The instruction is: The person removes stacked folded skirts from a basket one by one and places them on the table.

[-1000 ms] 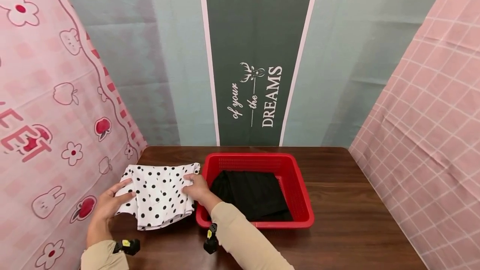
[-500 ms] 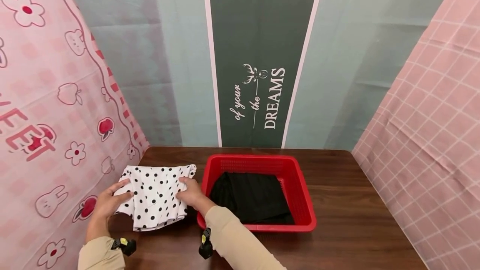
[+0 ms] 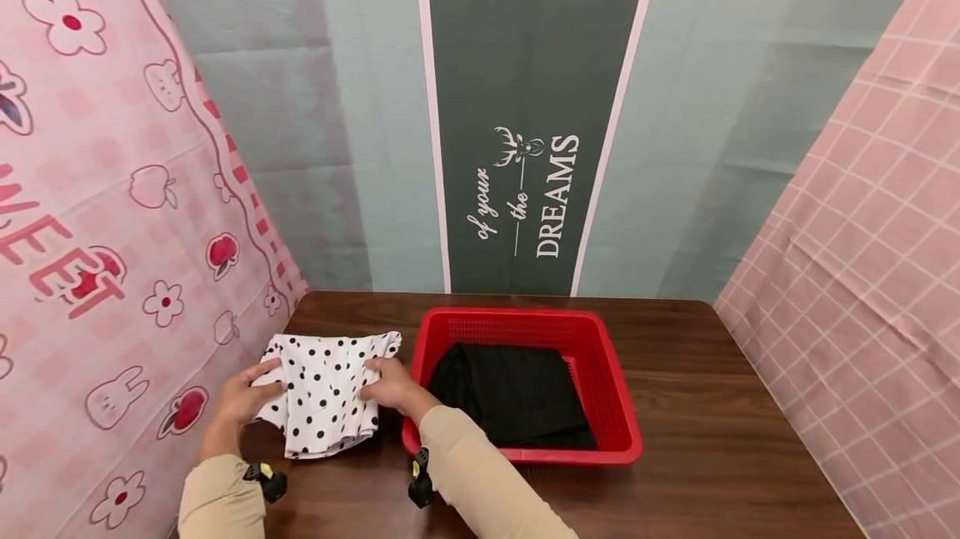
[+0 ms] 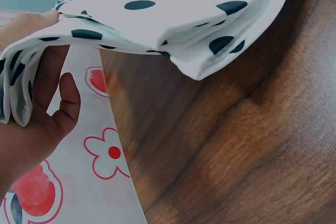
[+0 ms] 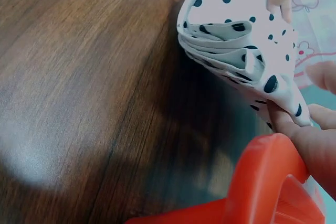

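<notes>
Brown wood-grain table (image 3: 712, 439), pink patterned left curtain (image 3: 180, 214), grey-green backdrop (image 3: 720, 89)

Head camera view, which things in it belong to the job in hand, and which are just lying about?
In the job, judging by the grip:
folded polka-dot cloth
left hand and right hand, both holding it

Apparently just around:
red plastic basket, though it may have a part
folded black cloth inside it
DREAMS backdrop behind
</notes>
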`<state>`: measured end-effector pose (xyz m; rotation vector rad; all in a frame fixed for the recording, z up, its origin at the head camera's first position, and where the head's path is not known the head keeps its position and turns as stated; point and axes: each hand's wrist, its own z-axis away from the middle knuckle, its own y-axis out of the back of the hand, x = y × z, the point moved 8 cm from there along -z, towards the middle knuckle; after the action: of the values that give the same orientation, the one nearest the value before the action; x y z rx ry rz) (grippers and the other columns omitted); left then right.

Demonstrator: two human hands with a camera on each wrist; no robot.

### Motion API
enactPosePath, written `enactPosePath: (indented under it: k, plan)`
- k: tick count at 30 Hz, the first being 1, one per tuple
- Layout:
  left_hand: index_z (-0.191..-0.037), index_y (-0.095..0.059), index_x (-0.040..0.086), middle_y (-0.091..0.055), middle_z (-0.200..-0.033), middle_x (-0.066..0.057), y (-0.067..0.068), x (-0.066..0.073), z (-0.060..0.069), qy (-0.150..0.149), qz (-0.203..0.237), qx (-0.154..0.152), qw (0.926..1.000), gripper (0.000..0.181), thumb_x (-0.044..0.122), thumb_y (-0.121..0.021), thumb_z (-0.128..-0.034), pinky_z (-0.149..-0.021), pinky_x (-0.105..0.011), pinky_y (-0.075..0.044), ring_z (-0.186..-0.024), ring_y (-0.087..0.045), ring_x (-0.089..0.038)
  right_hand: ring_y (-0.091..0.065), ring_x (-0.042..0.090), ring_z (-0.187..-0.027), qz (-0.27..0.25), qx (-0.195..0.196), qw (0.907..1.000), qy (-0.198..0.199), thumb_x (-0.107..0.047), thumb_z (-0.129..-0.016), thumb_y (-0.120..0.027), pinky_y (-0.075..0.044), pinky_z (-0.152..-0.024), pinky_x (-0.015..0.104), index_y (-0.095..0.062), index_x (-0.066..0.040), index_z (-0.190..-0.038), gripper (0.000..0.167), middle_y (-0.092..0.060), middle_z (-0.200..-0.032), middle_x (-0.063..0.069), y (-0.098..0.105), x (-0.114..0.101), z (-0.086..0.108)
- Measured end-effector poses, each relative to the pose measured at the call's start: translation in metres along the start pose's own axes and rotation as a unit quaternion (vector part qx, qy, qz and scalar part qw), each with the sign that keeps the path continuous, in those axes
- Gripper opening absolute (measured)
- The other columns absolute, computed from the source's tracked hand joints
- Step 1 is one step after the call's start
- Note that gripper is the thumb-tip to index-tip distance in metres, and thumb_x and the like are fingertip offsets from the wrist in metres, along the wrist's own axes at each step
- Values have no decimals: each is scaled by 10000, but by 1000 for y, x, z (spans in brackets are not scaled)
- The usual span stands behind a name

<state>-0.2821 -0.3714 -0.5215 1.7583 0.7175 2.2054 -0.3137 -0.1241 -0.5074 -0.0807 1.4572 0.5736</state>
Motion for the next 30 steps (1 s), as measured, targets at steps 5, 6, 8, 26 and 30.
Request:
enactPosePath:
  k: [5, 6, 8, 26, 30]
  plan:
    - [-1340, -419, -78, -307, -1403, -297, -10, -4, 0, -21, 94, -42, 9999, 570, 97, -651, -849, -863, -340, -382, -1210, -330, -358, -471, 188, -1122, 192, -271, 9994, 68, 6, -729, -731, -420, -862, 253, -538, 78, -1238, 548, -545, -1217, 143, -3, 2, 1]
    - [-1344, -405, -87, -299, -1406, -301, -12, -4, 1, 4, 157, -70, 9999, 568, 83, -639, -854, -890, -363, -379, -1221, -322, -368, -472, 191, -1126, 202, -276, 9994, 74, -2, -733, -731, -420, -863, 256, -542, 72, -1237, 543, -543, -1221, 142, -3, 3, 1]
    - [-1353, -377, -101, -270, -1414, -312, -15, -6, 1, 52, 252, -117, 9996, 566, 70, -614, -868, -948, -435, -344, -1246, -289, -393, -483, 191, -1113, 185, -255, 9994, 106, -7, -737, -728, -428, -851, 257, -550, 62, -1235, 533, -544, -1221, 139, -2, 2, 1]
    - [-1301, -409, -154, -367, -1337, -335, 11, 3, 10, 131, 139, 444, 9988, 512, 130, -569, -906, -961, -509, -320, -1192, -365, -422, -521, 167, -1056, 1253, -696, 9892, 317, -101, -754, -720, -423, -817, 213, -599, 39, -1178, 463, -596, -1127, 105, 2, -13, 9]
    - [-1265, -454, -154, -457, -1256, -337, 19, 11, 18, -113, -392, 688, 9968, 495, 162, -585, -907, -847, -420, -420, -1105, -465, -429, -552, 185, -1012, 1760, -707, 9807, 480, -133, -780, -699, -437, -771, 224, -613, -18, -1185, 430, -605, -1142, 97, 9, -20, 11]
